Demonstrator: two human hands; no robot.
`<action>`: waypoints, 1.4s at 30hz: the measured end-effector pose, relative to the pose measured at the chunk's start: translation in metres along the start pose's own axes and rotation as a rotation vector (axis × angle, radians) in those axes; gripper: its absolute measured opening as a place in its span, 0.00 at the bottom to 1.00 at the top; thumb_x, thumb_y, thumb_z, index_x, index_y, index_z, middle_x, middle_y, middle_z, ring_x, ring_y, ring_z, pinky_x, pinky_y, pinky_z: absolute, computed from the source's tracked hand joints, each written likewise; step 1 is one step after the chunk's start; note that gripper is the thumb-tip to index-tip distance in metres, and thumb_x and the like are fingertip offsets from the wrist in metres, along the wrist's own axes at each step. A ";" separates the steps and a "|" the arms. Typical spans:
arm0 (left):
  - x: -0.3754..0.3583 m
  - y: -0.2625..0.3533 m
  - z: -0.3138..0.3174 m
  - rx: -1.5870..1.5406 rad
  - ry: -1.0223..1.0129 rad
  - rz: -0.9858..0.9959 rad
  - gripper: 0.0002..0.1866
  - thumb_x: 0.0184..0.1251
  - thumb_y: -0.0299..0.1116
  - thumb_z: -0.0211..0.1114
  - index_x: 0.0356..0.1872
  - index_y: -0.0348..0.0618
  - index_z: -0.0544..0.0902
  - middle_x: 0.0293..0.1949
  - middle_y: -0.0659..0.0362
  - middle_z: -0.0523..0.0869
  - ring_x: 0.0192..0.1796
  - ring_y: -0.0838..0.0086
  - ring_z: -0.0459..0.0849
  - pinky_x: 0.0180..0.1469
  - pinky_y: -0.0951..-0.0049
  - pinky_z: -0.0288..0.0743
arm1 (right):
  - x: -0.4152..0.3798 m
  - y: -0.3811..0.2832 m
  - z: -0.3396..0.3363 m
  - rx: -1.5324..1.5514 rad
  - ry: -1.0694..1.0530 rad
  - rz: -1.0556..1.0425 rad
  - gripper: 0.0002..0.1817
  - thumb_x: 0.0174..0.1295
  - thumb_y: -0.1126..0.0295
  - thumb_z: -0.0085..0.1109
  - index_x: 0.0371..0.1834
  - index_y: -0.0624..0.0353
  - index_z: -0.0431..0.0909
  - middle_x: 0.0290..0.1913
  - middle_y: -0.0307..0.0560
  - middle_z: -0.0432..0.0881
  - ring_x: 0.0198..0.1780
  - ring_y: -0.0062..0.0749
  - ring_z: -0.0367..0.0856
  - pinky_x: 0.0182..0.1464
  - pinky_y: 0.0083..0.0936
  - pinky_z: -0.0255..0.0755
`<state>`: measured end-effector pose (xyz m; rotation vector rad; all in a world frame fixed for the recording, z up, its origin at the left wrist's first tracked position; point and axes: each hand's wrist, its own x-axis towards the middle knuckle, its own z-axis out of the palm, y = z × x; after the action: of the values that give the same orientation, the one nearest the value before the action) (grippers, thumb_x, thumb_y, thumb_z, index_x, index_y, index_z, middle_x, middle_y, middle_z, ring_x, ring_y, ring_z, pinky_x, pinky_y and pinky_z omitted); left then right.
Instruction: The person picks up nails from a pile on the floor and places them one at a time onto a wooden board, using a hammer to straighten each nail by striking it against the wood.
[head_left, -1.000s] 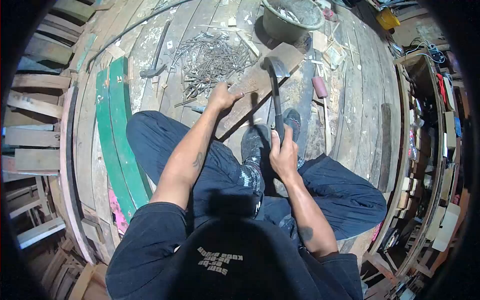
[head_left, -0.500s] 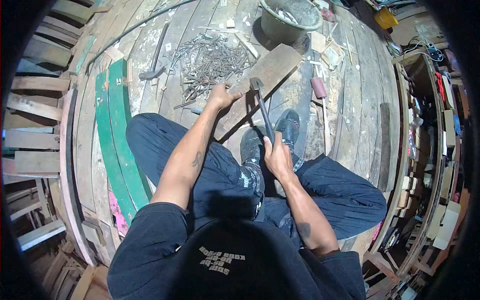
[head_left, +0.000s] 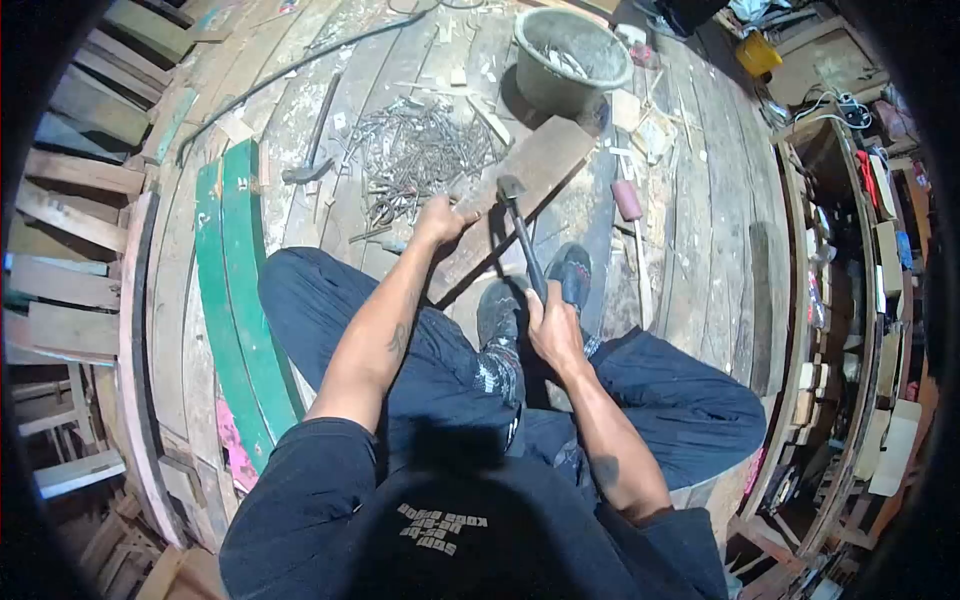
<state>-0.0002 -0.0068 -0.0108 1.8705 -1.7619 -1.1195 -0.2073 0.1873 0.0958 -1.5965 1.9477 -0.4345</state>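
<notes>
A wooden board [head_left: 545, 160] slants across the floor in front of me, its far end near the bucket. My left hand [head_left: 440, 218] grips the board's left edge, thumb over the top. In my right hand [head_left: 556, 325] is the black handle of a hammer [head_left: 522, 235], fingers wrapped round it. The hammer's head lies over the board's upper face, to the right of my left hand. Just beyond my left hand spreads a pile of nails [head_left: 420, 145]. My shoes [head_left: 570, 275] are below the board, between my bent knees.
A grey bucket [head_left: 535, 90] stands at the back. A second hammer [head_left: 308, 172] lies left of the nails, beside green planks [head_left: 240, 300]. On the right are a pink-headed mallet [head_left: 627, 200] and cluttered shelving [head_left: 800, 330]. Stacked timber [head_left: 80, 260] lines the left side.
The view has tilted up slightly, so the floor items sit lower in the picture. Both hands keep their grips, with the hammer head still over the board.
</notes>
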 end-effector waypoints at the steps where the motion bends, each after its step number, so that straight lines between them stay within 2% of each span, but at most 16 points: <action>1: -0.004 0.001 0.000 0.003 0.013 0.010 0.40 0.51 0.56 0.80 0.59 0.36 0.83 0.57 0.39 0.86 0.60 0.51 0.85 0.63 0.59 0.76 | 0.001 -0.003 -0.006 0.078 0.020 0.016 0.19 0.77 0.57 0.49 0.54 0.66 0.69 0.34 0.79 0.82 0.40 0.78 0.81 0.42 0.62 0.73; 3: -0.007 -0.001 0.001 -0.008 -0.027 0.012 0.36 0.54 0.54 0.79 0.57 0.37 0.84 0.57 0.39 0.85 0.60 0.49 0.84 0.64 0.58 0.75 | -0.005 -0.006 -0.014 0.162 0.046 0.042 0.20 0.78 0.57 0.49 0.54 0.66 0.71 0.36 0.78 0.82 0.43 0.77 0.81 0.44 0.61 0.73; 7: -0.014 -0.003 0.006 -0.075 0.223 0.239 0.23 0.60 0.45 0.75 0.51 0.41 0.85 0.50 0.43 0.87 0.55 0.49 0.85 0.59 0.57 0.77 | -0.008 -0.007 -0.023 0.409 0.236 0.036 0.21 0.79 0.56 0.48 0.55 0.66 0.74 0.41 0.73 0.84 0.48 0.73 0.83 0.51 0.55 0.72; 9: -0.018 0.005 0.000 0.073 0.305 0.538 0.20 0.61 0.41 0.75 0.51 0.42 0.86 0.49 0.45 0.86 0.54 0.49 0.83 0.58 0.56 0.77 | -0.011 -0.010 -0.037 0.900 0.083 0.310 0.17 0.80 0.53 0.47 0.48 0.58 0.70 0.24 0.42 0.72 0.18 0.31 0.70 0.21 0.32 0.67; 11: -0.030 0.014 0.003 0.218 0.353 0.576 0.15 0.60 0.38 0.75 0.44 0.42 0.89 0.46 0.48 0.84 0.54 0.51 0.82 0.58 0.54 0.76 | -0.016 -0.017 -0.046 1.066 0.131 0.385 0.16 0.81 0.52 0.44 0.52 0.53 0.69 0.21 0.32 0.63 0.15 0.17 0.59 0.15 0.22 0.58; 14: -0.041 0.024 0.006 0.349 0.339 0.535 0.11 0.60 0.38 0.74 0.38 0.43 0.91 0.46 0.48 0.83 0.54 0.51 0.80 0.53 0.53 0.75 | -0.015 0.000 -0.049 1.221 0.148 0.432 0.16 0.82 0.51 0.43 0.50 0.54 0.67 0.22 0.33 0.63 0.16 0.18 0.60 0.16 0.22 0.58; 18: -0.039 0.026 0.014 0.513 0.369 0.516 0.12 0.65 0.38 0.68 0.42 0.40 0.90 0.46 0.46 0.82 0.55 0.50 0.78 0.54 0.48 0.72 | -0.010 0.013 -0.047 1.407 0.168 0.532 0.18 0.82 0.51 0.42 0.51 0.55 0.66 0.24 0.35 0.63 0.18 0.19 0.61 0.18 0.22 0.61; 19: -0.042 0.031 0.012 0.517 0.296 0.455 0.13 0.66 0.36 0.67 0.43 0.38 0.88 0.53 0.43 0.81 0.59 0.48 0.77 0.57 0.48 0.71 | -0.010 0.016 -0.046 1.445 0.161 0.565 0.18 0.81 0.50 0.42 0.51 0.55 0.66 0.24 0.35 0.64 0.18 0.19 0.62 0.18 0.22 0.61; 22: -0.041 0.040 0.010 0.592 0.355 0.544 0.13 0.68 0.37 0.65 0.42 0.36 0.86 0.52 0.40 0.85 0.57 0.46 0.81 0.55 0.49 0.75 | -0.010 0.018 -0.043 1.477 0.168 0.563 0.21 0.80 0.48 0.45 0.51 0.58 0.66 0.26 0.37 0.65 0.19 0.20 0.63 0.19 0.23 0.62; 24: -0.030 0.053 0.005 0.399 0.255 0.379 0.14 0.70 0.39 0.63 0.42 0.36 0.86 0.44 0.39 0.88 0.48 0.44 0.86 0.51 0.49 0.78 | -0.011 0.015 -0.045 1.463 0.120 0.558 0.18 0.80 0.50 0.45 0.50 0.55 0.66 0.27 0.37 0.65 0.19 0.21 0.65 0.18 0.24 0.63; 25: -0.022 0.072 -0.002 0.377 0.339 0.455 0.15 0.72 0.39 0.62 0.42 0.36 0.85 0.34 0.40 0.88 0.40 0.43 0.87 0.46 0.49 0.79 | -0.011 0.012 -0.047 1.475 0.126 0.552 0.18 0.80 0.50 0.45 0.50 0.55 0.66 0.27 0.37 0.65 0.19 0.21 0.65 0.18 0.24 0.63; 26: -0.013 0.093 -0.009 0.273 0.389 0.478 0.16 0.73 0.40 0.60 0.37 0.35 0.85 0.34 0.37 0.87 0.41 0.42 0.87 0.44 0.45 0.79 | -0.011 0.009 -0.048 1.465 0.116 0.550 0.17 0.80 0.50 0.45 0.49 0.54 0.66 0.26 0.37 0.65 0.19 0.21 0.65 0.18 0.24 0.63; 31: 0.055 0.245 -0.089 0.045 0.602 0.664 0.16 0.72 0.39 0.62 0.48 0.36 0.87 0.40 0.39 0.89 0.46 0.43 0.87 0.52 0.51 0.78 | -0.016 -0.002 -0.052 1.397 0.053 0.499 0.15 0.81 0.53 0.44 0.46 0.52 0.65 0.25 0.36 0.65 0.18 0.21 0.64 0.18 0.25 0.63; 34: 0.070 0.303 -0.136 0.094 0.820 0.664 0.23 0.71 0.43 0.64 0.55 0.32 0.82 0.52 0.37 0.86 0.56 0.45 0.84 0.60 0.53 0.75 | -0.017 -0.002 -0.050 1.390 0.029 0.478 0.15 0.81 0.53 0.44 0.44 0.53 0.64 0.25 0.36 0.65 0.18 0.21 0.64 0.17 0.24 0.62; 38: 0.083 0.272 -0.170 0.153 0.773 0.669 0.23 0.70 0.43 0.65 0.55 0.32 0.80 0.50 0.39 0.85 0.57 0.46 0.83 0.62 0.53 0.73 | -0.018 -0.003 -0.049 1.369 0.017 0.462 0.16 0.81 0.53 0.45 0.43 0.53 0.63 0.25 0.37 0.65 0.18 0.20 0.65 0.17 0.24 0.63; 42: 0.093 0.144 -0.179 0.240 0.569 0.618 0.17 0.67 0.37 0.66 0.49 0.33 0.82 0.46 0.40 0.87 0.53 0.48 0.85 0.58 0.55 0.76 | -0.019 -0.004 -0.050 1.322 -0.036 0.462 0.14 0.81 0.54 0.46 0.44 0.53 0.63 0.24 0.36 0.65 0.17 0.19 0.65 0.16 0.23 0.62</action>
<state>0.0244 -0.1675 0.1762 1.3855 -1.9485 -0.1372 -0.2326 0.1995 0.1412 -0.2951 1.3304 -1.1375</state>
